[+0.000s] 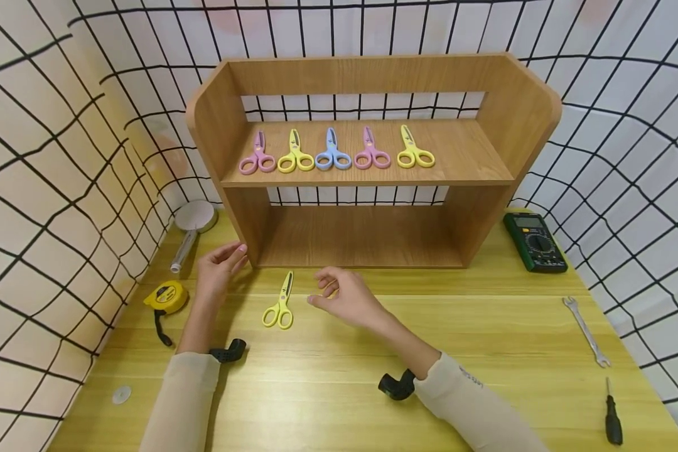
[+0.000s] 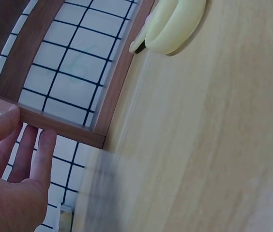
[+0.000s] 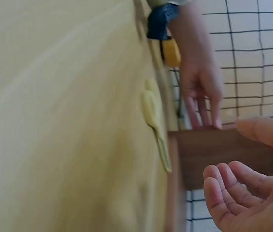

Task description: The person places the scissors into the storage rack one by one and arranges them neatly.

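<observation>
The yellow scissors [image 1: 280, 302] lie flat on the wooden tabletop [image 1: 373, 389] between my two hands, just in front of the wooden shelf unit [image 1: 367, 163]. Their long axis runs nearly straight away from me, blades toward the shelf's lower opening and the two finger loops toward my body. My right hand [image 1: 344, 298] hovers just to their right with fingers loosely curled and nothing in its grasp; my left hand [image 1: 217, 270] sits up and to their left beside the shelf's left upright, fingers relaxed and straight, also holding nothing. By my reckoning the right hand is the nearer of the two, a short reach leftward from the handles. From the right wrist view the scissors [image 3: 155, 123] lie close to the shelf's base edge, tips toward it, so I judge there is less room at the blade end than at the loops, where bare table opens toward me. On the upper shelf board a row of five scissors stands in order: pink [image 1: 257, 155], yellow [image 1: 295, 154], blue [image 1: 333, 152], pink [image 1: 371, 151] and yellow [image 1: 414, 149], with free board to the right of the last. A yellow tape measure [image 1: 166, 296] and a flashlight [image 1: 192, 229] lie off to my left, well apart from the scissors.
</observation>
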Demonstrator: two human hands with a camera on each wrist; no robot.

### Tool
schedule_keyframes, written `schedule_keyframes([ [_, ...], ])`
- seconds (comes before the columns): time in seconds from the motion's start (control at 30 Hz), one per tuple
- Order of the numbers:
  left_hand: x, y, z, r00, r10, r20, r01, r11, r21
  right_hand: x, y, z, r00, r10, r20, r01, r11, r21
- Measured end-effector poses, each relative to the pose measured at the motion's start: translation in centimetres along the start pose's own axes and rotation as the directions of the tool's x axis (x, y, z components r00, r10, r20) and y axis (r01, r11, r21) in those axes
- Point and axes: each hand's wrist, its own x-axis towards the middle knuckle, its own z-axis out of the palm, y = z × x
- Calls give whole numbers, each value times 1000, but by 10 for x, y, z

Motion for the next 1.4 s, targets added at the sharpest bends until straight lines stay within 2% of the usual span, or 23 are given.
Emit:
schedule_keyframes([
  [0.2,0,3,1,1000,5,-1,-5,1000,-2,12,8,36,1000,26,11,-27,999,34],
  [0.33,-1,4,2,1000,2,6,-2,1000,1,19,12,52,999,43,2,-43,999,10],
  [0.57,-2,5,2,1000,3,4,-3,1000,3,24,17,69,996,86,3,-85,990,-115],
  [0.77,-2,5,3,1000,9,4,-9,1000,-6,27,16,76,990,140,-2,-135,955,-265],
  [0.97,-3,5,4,1000,5,-4,-5,1000,-12,30,12,80,992,127,-25,-128,928,-350],
  [1.1,-3,5,2,1000,-7,3,7,1000,-14,29,13,79,993,110,-44,-119,944,-307],
  [1.23,-3,4,1,1000,-15,12,15,1000,-7,26,15,74,993,105,-58,-115,970,-213],
  [1.4,-1,2,0,999,-49,11,49,999,-20,19,17,59,994,104,-37,-107,990,-94],
])
